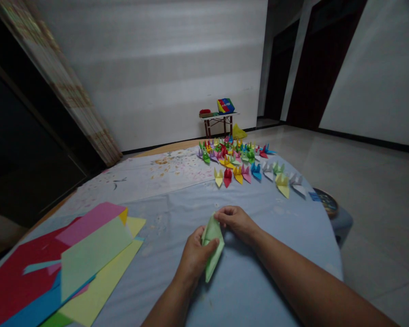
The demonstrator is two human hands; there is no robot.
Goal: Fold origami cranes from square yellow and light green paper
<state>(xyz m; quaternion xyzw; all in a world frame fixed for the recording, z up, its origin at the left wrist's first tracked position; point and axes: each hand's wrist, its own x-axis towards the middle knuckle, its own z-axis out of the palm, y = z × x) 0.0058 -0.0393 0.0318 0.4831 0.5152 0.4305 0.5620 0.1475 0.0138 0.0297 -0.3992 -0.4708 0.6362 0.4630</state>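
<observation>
A light green folded paper [211,235], long and diamond-shaped with pointed ends, is held above the cloth near the middle of the table. My left hand [196,253] grips its left side and lower half, the thumb lying across the front. At the upper tip, my right hand [236,221] pinches the paper between thumb and fingertips. Beyond the hands stand many folded paper cranes in several colours, among them a red crane [227,177], a blue crane [256,171] and a pale yellow crane [282,184].
Loose coloured sheets lie at the left, including a pale green sheet [92,254], a pink sheet [92,222] and a red sheet [17,277]. A blue-white cloth [150,236] covers the round table. Right of its edge is a stool [344,222] bearing a round container [328,203].
</observation>
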